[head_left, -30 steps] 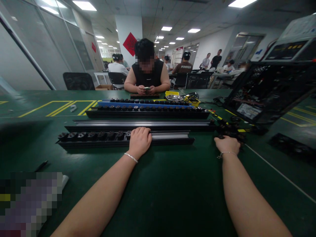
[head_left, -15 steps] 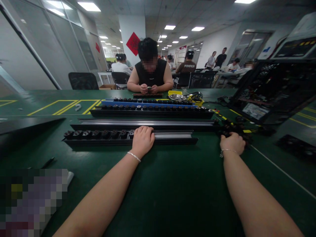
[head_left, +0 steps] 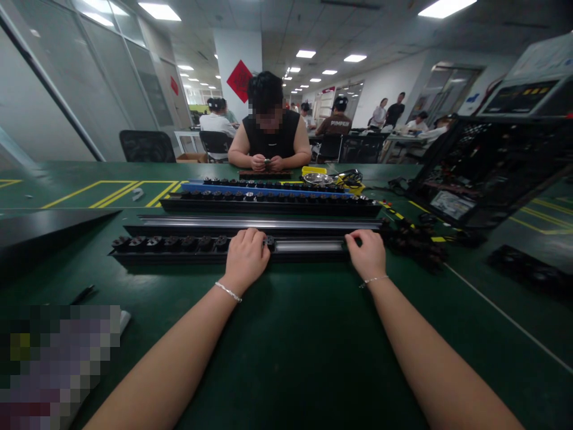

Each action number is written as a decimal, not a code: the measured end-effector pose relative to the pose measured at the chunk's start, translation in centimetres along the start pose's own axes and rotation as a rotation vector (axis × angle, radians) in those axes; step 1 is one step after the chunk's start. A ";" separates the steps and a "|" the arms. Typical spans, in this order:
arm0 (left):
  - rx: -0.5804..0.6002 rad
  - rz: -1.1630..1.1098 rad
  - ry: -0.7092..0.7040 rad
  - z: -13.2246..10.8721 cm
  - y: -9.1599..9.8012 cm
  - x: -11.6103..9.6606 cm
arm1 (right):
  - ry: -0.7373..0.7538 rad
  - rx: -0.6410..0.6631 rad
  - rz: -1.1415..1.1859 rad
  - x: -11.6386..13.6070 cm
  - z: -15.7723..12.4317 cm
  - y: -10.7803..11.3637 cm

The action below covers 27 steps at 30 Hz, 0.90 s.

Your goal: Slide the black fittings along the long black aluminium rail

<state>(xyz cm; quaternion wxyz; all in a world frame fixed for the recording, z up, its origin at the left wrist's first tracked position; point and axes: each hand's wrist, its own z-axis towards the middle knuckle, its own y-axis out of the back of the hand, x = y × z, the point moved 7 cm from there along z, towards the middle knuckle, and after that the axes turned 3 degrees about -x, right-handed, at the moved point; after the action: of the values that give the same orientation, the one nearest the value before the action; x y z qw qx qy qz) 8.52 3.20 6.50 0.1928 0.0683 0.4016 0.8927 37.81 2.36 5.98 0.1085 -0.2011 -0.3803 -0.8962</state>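
Note:
A long black rail (head_left: 308, 246) lies across the green table (head_left: 286, 334) in front of me. Its left half carries a row of small black parts (head_left: 170, 243). My left hand (head_left: 245, 258) rests on the rail's middle, fingers curled over its top at the last part of the row. My right hand (head_left: 367, 254) sits at the rail's right end, fingers closed; what they hold is hidden. A heap of loose black parts (head_left: 418, 242) lies just right of that hand.
Behind the near rail lie an empty black rail (head_left: 259, 224), a filled one (head_left: 268, 204) and a blue one (head_left: 264, 190). A person (head_left: 270, 134) sits opposite holding something small. A metal bowl (head_left: 317, 178), a black machine (head_left: 492, 161) at right and a dark panel (head_left: 40, 230) at left.
My right hand has moved left from the heap of loose parts to the right end of the near rail. My left hand has stayed on the rail.

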 end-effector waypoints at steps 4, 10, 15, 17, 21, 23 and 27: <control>0.092 0.067 -0.112 -0.7 0.3 0.5 | 0.161 0.159 0.143 6.2 -1.7 -3.5; 0.158 0.149 -0.152 -0.9 0.7 -0.1 | 0.187 0.339 0.173 12.6 -3.9 -7.6; 0.236 0.178 -0.122 -1.7 0.2 -1.6 | 0.081 0.309 0.107 13.7 -4.1 -8.5; 0.267 0.196 -0.121 -2.2 0.0 -2.3 | 0.061 0.308 0.079 13.9 -4.1 -8.7; 0.303 0.223 -0.123 -2.8 -0.2 -3.0 | 0.026 0.339 0.048 14.4 -4.1 -9.1; 0.287 0.213 -0.115 -2.7 -0.4 -2.5 | 0.026 0.357 0.047 14.8 -4.1 -9.3; 0.259 0.145 -0.108 -2.2 -0.9 -0.9 | 0.042 0.382 0.042 15.3 -3.9 -9.5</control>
<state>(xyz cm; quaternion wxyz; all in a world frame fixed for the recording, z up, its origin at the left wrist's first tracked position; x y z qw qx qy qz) 9.02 1.87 4.43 0.1389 0.1694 0.4965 0.8399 19.75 5.39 4.20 0.1712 -0.1659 -0.5368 -0.8093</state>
